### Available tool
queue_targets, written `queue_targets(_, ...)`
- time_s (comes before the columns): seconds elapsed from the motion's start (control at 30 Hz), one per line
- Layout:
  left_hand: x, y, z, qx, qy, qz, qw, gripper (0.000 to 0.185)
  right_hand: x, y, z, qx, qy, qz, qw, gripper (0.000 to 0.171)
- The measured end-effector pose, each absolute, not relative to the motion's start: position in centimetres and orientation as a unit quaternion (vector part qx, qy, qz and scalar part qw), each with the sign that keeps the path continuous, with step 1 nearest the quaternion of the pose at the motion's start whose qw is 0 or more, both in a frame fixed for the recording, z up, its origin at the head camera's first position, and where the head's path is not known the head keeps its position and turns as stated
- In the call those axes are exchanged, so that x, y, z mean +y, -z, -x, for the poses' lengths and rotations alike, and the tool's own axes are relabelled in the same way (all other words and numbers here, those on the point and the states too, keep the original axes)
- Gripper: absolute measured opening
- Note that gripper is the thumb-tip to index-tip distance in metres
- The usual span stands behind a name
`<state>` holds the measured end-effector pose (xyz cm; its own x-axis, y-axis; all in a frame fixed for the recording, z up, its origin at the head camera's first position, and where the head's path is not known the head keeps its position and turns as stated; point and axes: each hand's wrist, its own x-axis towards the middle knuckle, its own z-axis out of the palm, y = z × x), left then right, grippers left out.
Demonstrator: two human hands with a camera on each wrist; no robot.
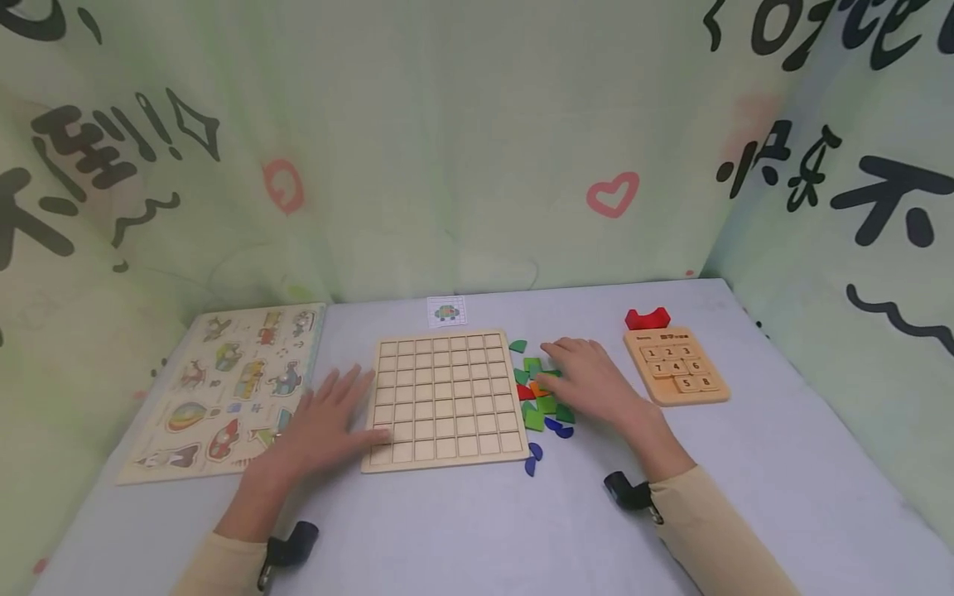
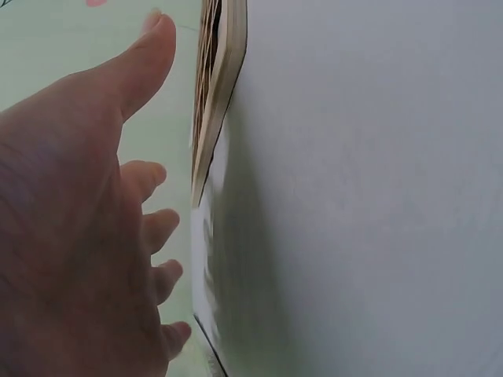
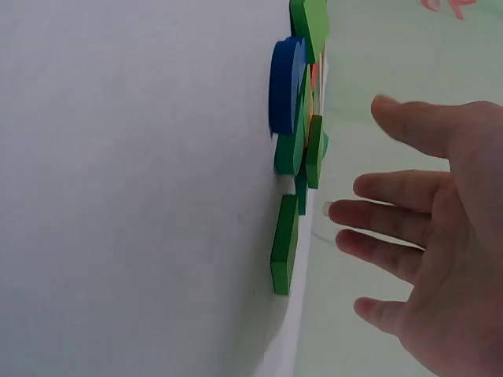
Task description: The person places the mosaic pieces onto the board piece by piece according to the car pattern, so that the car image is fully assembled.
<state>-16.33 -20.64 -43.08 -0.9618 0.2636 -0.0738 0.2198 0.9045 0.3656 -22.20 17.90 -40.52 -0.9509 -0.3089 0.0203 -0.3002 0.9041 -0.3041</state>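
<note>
A pale wooden grid board (image 1: 443,397), its squares all bare, lies flat on the white table (image 1: 462,538). Along its right side sit loose coloured pieces (image 1: 534,420), mostly green, with some red, orange and blue, several overlapping. The left hand (image 1: 320,426) holds nothing, fingers spread wide and nearly straight between the picture board (image 1: 190,418) and the grid board, thumb over the latter's left edge; whether it touches is hard to tell. The right hand (image 1: 592,382) is empty too, its fingers apart and slightly bent above the pieces.
</note>
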Motion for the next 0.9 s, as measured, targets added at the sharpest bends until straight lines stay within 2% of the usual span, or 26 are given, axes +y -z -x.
queue_targets(0.47, -20.2, 43.4, 16.1, 0.972, -0.167, -0.135, 0.092, 0.115, 15.3, 40.6, 23.7, 0.976, 0.173, 0.13, -0.011, 0.029)
queue_targets(0.9, -20.0, 43.4, 16.1, 0.972, -0.162, -0.135, 0.103, 0.122, 14.7, 41.0, 23.9, 0.976, 0.18, 0.122, 0.004, 0.019)
